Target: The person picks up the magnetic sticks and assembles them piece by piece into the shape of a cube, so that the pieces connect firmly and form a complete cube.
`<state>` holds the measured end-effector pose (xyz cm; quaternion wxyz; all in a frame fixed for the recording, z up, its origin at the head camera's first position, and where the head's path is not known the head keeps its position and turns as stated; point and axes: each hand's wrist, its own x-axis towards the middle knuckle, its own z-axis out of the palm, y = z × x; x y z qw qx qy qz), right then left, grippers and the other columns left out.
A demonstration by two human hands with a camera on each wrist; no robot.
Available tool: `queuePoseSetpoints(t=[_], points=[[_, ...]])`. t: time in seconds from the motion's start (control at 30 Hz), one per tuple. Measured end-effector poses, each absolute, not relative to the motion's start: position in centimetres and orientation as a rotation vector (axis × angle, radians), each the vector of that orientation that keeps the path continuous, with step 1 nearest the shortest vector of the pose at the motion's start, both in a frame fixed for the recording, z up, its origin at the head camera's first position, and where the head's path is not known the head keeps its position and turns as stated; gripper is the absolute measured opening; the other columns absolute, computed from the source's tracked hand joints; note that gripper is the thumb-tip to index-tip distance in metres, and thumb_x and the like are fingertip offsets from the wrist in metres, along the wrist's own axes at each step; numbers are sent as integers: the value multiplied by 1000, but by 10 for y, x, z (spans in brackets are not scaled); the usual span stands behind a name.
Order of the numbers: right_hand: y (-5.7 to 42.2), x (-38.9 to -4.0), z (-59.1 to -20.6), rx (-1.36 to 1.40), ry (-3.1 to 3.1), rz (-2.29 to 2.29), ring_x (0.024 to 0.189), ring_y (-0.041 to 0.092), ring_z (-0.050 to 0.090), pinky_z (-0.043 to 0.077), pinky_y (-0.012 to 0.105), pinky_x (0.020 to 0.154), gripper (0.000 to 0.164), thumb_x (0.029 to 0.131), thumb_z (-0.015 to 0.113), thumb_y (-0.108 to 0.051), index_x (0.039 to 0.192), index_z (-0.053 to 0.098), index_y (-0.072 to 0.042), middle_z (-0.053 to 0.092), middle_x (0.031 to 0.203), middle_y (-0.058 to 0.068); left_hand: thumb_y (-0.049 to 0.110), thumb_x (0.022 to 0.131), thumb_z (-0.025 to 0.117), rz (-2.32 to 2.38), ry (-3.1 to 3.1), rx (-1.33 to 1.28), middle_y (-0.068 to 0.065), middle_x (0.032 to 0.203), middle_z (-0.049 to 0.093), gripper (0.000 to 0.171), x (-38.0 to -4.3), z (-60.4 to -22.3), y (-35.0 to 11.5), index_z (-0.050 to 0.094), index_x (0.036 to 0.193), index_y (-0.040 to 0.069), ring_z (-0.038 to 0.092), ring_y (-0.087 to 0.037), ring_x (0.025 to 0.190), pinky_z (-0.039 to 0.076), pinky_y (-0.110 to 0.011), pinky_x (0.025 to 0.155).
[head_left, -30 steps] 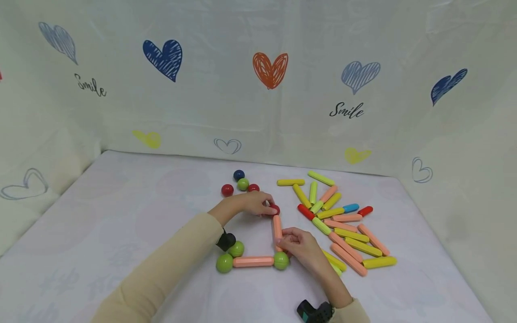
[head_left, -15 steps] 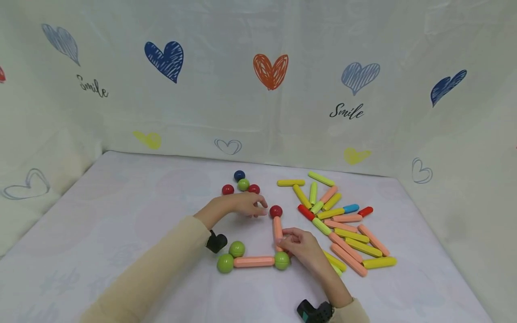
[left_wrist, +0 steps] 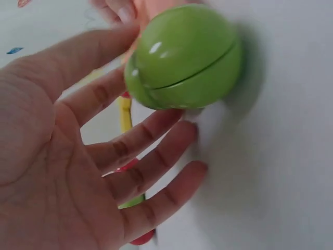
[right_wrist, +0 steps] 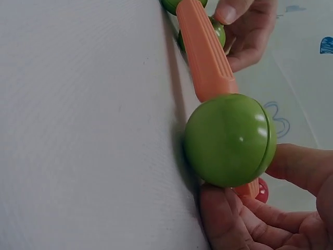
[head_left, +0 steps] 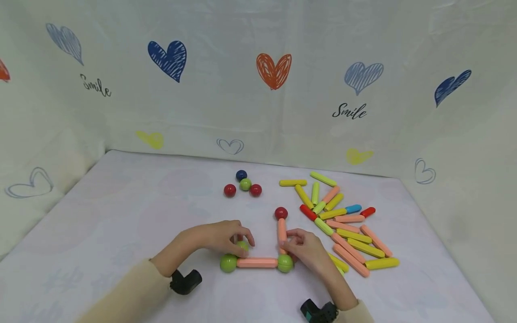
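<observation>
Orange-pink faceted stick [head_left: 282, 229], one, right of frame centre, running up the frame; held near its lower end by the right hand [head_left: 308, 250]. Glossy red ball [head_left: 281, 213] at its upper end; glossy green ball with seam line [head_left: 285, 264] at its lower end. Second orange-pink faceted stick [head_left: 257, 263], lower centre, lying crosswise between that ball and another glossy green ball [head_left: 228, 263]. Further green ball [head_left: 243, 245], just above the latter, partly hidden by the left hand [head_left: 221, 237].
</observation>
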<state>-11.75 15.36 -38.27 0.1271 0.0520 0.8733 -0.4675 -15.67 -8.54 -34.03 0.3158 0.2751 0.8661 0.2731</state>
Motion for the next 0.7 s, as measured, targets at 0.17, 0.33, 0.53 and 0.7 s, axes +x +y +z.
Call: queuePoseSetpoints(t=[0.17,0.33,0.53,0.7], points=[[158,-116,-380,112,2533,-1339,57,13,56,48,26,57,45,83,69,-28,118,57,-1,59,67,2,22,85,66,796,2361,716,1,87,52,15,-149,-348,-94,65,100,21,49,-14,82,43,-30,70],[171,-117,-371,56,2546,-1337,58,15,56,49,26,58,43,85,67,-28,118,58,-3,60,69,3,24,86,64,873,2430,714,1,89,54,17,-150,-354,-108,63,102,17,50,-13,81,43,-27,69],[199,-118,-354,26,2611,-1288,63,17,54,47,24,57,38,87,65,-24,118,58,-4,60,78,6,24,88,62,943,2472,739,1,94,58,23,-148,-356,-127,62,106,11,51,-12,83,44,-24,71],[221,-115,-345,3,2661,-1129,71,17,51,45,22,57,32,87,65,-20,114,60,-4,59,86,5,23,88,62,993,2485,711,0,94,58,25,-143,-355,-138,60,108,8,51,-12,82,45,-23,70]])
